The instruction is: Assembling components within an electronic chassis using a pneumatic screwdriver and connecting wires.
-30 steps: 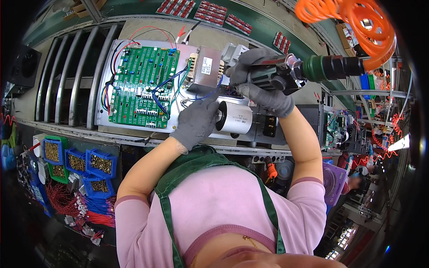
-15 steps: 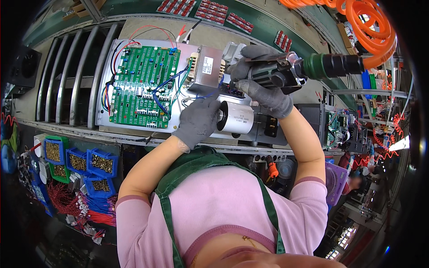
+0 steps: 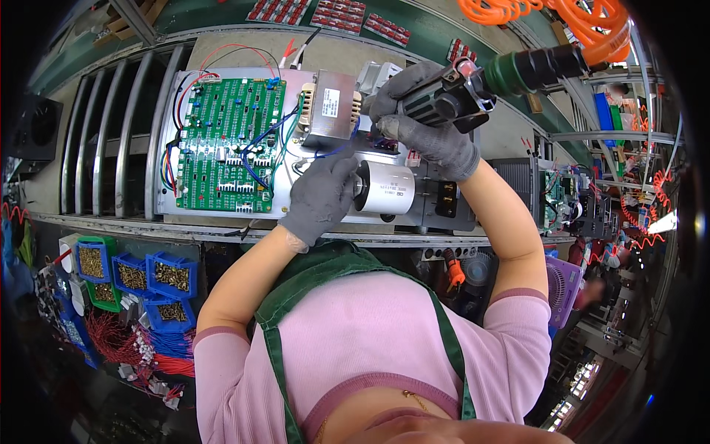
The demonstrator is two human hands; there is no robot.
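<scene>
A dark power screwdriver (image 3: 436, 103) with a green and black rear end is gripped in my gloved right hand (image 3: 433, 144). Its front end, hidden by my fingers, points left toward a small dark component (image 3: 376, 143) beside the transformer (image 3: 330, 107). My gloved left hand (image 3: 319, 196) is closed by the terminal end of a white cylindrical capacitor (image 3: 388, 188); its fingertips reach up to blue wires under the transformer, and what they pinch is hidden. Left of it, a green circuit board (image 3: 231, 140) with coloured wires lies on a metal plate (image 3: 296, 159).
Metal rollers (image 3: 128, 133) lie left of the plate. Blue bins (image 3: 171, 275) of brass-coloured fasteners and red wire bundles (image 3: 111, 337) are below left. An orange coiled hose (image 3: 592, 29) hangs at upper right. Another unit (image 3: 518, 189) stands to the right, with an orange-handled tool (image 3: 453, 272) below.
The view has shifted slightly. My left hand's fingers have moved up from the capacitor's end toward the wires by the transformer. The screwdriver stays in my right hand, its rear end tilted a little higher.
</scene>
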